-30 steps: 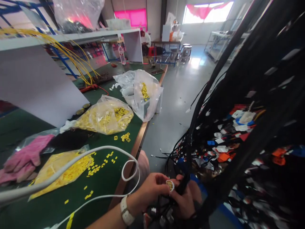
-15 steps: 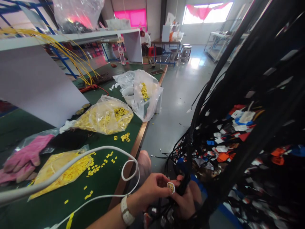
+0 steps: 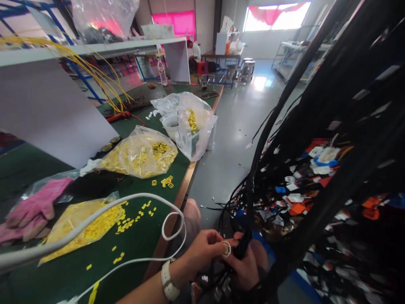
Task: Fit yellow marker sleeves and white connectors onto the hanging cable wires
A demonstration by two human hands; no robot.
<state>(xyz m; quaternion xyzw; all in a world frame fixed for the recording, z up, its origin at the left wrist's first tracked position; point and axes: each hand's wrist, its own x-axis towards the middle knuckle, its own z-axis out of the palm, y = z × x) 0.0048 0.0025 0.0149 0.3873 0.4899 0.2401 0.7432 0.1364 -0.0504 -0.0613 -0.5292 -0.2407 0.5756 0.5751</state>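
My left hand (image 3: 201, 253), with a white wristband, pinches a small white connector with a yellow insert (image 3: 226, 248) at its fingertips. My right hand (image 3: 243, 268) is closed around a black cable (image 3: 248, 211) just below that connector; the two hands touch. The cable belongs to a large hanging bundle of black wire harnesses (image 3: 332, 147) with coloured tags on the right. More white connectors (image 3: 221, 289) dangle under my hands.
A green workbench (image 3: 139, 236) on the left carries bags of yellow clips (image 3: 142, 154), loose yellow clips (image 3: 133, 219), pink gloves (image 3: 34, 207), a white cable loop (image 3: 171, 223) and a white cup (image 3: 171, 124). Grey floor lies beyond; a person sits far back (image 3: 193, 52).
The hands shifted very slightly; the connector has turned a little between the left fingertips. Nothing else moved.
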